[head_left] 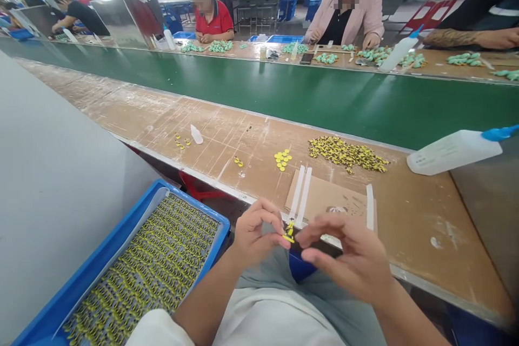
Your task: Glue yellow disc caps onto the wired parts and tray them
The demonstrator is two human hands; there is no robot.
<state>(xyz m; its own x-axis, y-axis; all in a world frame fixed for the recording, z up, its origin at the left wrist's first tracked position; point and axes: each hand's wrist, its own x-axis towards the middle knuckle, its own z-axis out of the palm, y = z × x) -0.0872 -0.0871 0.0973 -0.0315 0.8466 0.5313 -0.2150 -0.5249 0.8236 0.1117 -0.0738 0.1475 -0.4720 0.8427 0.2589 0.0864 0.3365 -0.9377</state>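
Between thumb and forefinger, my left hand point(259, 230) pinches a small yellow and black figurine point(290, 230) on a round yellow base. My right hand point(348, 248) is just right of it, thumb and fingers apart, with nothing visible in its grasp. Beyond my hands, a piece of cardboard point(320, 194) lies on the bench with white strips point(303, 189) on it. Farther back are a cluster of yellow discs point(283, 159) and a heap of small yellow and black pieces point(346, 154).
A blue tray point(225, 227) at my left holds rows of yellow and black figurines. At right lies a large white bottle point(454, 152) with a blue nozzle; a small white bottle point(197, 134) lies farther left. Across the green conveyor belt point(284, 86), people work with mint-green pieces point(221, 46).
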